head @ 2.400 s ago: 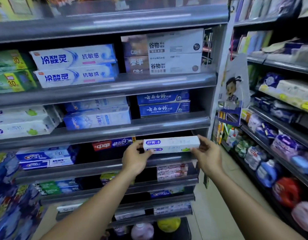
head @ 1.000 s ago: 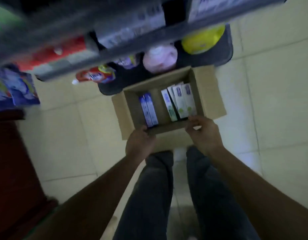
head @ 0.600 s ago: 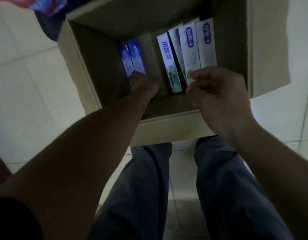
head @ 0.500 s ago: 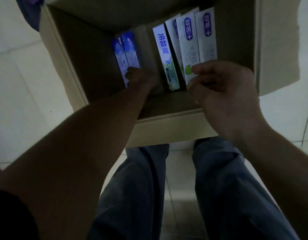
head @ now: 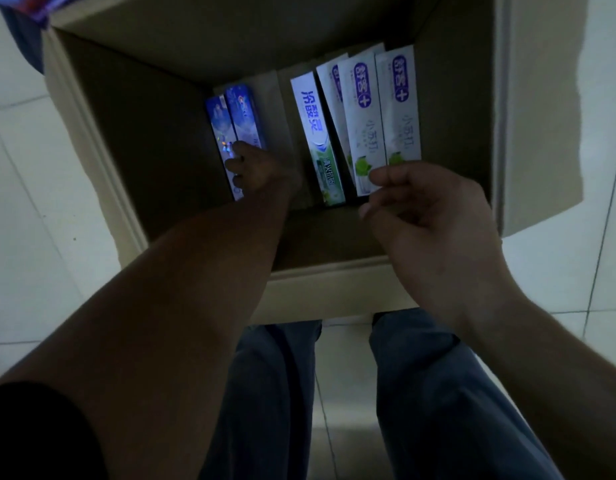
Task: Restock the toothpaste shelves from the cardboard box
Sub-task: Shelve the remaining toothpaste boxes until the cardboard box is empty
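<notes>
An open cardboard box point(head: 334, 271) stands on the floor below me. Two blue toothpaste boxes point(head: 244, 112) stand at its left inside. To the right stand a white-and-green toothpaste box point(head: 315, 126) and up to three white toothpaste boxes point(head: 363, 109) with purple logos. My left hand point(head: 261, 168) reaches deep inside, fingers curled over the near end of the blue boxes. My right hand point(head: 434, 216) pinches the near end of a white box between thumb and fingers; the rightmost white box's end is hidden behind it.
The box's right flap point(head: 542, 116) hangs outward over a white tiled floor point(head: 40, 237). My legs in blue trousers point(head: 438, 393) stand right against the box's near wall. A bit of colourful packaging point(head: 26, 8) shows at the top left corner.
I have turned from the shelf, where both hands held a white toothpaste box, down to the cardboard box. Both hands have gone into it, left onto the blue boxes, right onto the white ones.
</notes>
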A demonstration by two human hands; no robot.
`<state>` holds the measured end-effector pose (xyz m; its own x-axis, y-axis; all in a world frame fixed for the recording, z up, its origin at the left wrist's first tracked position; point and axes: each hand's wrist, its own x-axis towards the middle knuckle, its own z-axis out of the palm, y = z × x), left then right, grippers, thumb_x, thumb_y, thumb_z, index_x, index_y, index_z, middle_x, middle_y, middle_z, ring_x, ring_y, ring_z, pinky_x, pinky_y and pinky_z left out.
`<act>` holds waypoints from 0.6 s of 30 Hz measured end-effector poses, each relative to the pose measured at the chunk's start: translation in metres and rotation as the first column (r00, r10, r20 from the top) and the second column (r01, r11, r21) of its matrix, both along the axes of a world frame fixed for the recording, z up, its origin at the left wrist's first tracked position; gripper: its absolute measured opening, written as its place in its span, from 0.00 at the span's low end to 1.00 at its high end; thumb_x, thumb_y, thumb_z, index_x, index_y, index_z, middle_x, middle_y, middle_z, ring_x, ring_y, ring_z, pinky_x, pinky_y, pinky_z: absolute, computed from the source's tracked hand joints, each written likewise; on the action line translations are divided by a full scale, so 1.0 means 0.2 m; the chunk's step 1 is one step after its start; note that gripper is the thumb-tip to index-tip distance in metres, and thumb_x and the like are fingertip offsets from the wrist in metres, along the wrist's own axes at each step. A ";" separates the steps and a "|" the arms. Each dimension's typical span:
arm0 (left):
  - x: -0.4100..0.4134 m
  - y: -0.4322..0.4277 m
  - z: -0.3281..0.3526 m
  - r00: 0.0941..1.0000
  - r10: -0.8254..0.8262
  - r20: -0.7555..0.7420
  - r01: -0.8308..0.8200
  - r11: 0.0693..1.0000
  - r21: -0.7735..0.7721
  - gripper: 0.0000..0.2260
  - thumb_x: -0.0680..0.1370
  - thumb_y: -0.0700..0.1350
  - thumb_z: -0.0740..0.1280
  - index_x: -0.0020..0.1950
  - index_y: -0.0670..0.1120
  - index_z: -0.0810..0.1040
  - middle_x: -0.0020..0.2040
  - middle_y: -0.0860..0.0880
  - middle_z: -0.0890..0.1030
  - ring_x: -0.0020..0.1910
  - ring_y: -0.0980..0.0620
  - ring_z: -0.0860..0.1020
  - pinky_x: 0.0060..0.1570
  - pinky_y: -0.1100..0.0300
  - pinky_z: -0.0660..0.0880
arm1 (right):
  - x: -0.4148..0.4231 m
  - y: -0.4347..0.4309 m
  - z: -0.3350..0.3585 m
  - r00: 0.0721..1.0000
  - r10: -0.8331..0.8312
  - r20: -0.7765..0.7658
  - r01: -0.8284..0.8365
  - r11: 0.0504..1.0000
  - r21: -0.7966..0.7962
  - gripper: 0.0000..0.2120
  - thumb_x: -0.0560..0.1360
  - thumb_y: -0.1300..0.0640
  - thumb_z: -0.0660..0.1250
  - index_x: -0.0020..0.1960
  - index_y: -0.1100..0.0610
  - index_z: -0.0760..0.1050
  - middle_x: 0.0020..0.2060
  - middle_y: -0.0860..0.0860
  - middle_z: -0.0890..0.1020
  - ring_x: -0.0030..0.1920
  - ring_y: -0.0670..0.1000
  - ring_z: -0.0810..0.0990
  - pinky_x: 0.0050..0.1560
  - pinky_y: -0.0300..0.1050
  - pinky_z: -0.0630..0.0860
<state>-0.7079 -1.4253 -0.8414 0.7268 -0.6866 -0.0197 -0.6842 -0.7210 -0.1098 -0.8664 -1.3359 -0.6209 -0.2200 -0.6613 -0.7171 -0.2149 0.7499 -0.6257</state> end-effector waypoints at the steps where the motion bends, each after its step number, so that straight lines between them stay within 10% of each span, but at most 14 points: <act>1: 0.04 0.02 0.00 1.000 0.018 0.002 -0.018 1.000 -0.025 0.02 0.68 0.44 0.77 0.37 0.46 0.87 0.34 0.44 0.84 0.26 0.48 0.80 0.28 0.60 0.72 | 0.00 0.00 0.00 1.000 0.006 -0.005 -0.006 1.000 0.004 0.12 0.75 0.59 0.73 0.57 0.51 0.82 0.44 0.47 0.85 0.43 0.45 0.83 0.55 0.48 0.80; 5: 0.10 -0.01 -0.05 0.980 0.174 -0.094 -0.171 0.984 0.043 0.12 0.82 0.42 0.65 0.63 0.40 0.81 0.58 0.39 0.83 0.54 0.43 0.83 0.54 0.56 0.76 | -0.01 -0.01 -0.02 0.999 0.030 -0.032 -0.030 0.999 0.011 0.12 0.75 0.58 0.72 0.57 0.51 0.82 0.44 0.47 0.85 0.45 0.45 0.83 0.55 0.46 0.80; 8: 0.16 0.02 -0.06 0.874 0.177 -0.453 0.017 0.920 0.393 0.30 0.78 0.48 0.71 0.77 0.40 0.66 0.75 0.39 0.70 0.73 0.38 0.70 0.70 0.47 0.68 | 0.00 -0.02 -0.02 0.999 0.024 -0.025 -0.023 0.999 0.026 0.13 0.75 0.59 0.72 0.59 0.52 0.82 0.45 0.47 0.85 0.46 0.46 0.83 0.55 0.47 0.80; 13: 0.10 -0.02 0.21 0.794 0.079 -0.603 0.126 0.949 0.290 0.25 0.74 0.49 0.77 0.67 0.43 0.75 0.66 0.43 0.80 0.64 0.44 0.79 0.61 0.54 0.77 | 0.01 -0.05 0.01 0.999 -0.016 -0.044 0.017 1.000 0.021 0.12 0.74 0.60 0.73 0.57 0.54 0.82 0.41 0.47 0.86 0.43 0.48 0.84 0.53 0.53 0.81; 18: 0.15 0.00 0.61 0.261 0.216 -0.941 -0.018 0.976 0.219 0.09 0.71 0.38 0.78 0.44 0.43 0.79 0.46 0.43 0.84 0.43 0.48 0.82 0.48 0.55 0.78 | 0.02 -0.08 0.06 0.994 -0.106 -0.026 0.108 0.993 0.048 0.12 0.73 0.57 0.74 0.57 0.52 0.82 0.45 0.47 0.86 0.47 0.45 0.84 0.57 0.51 0.80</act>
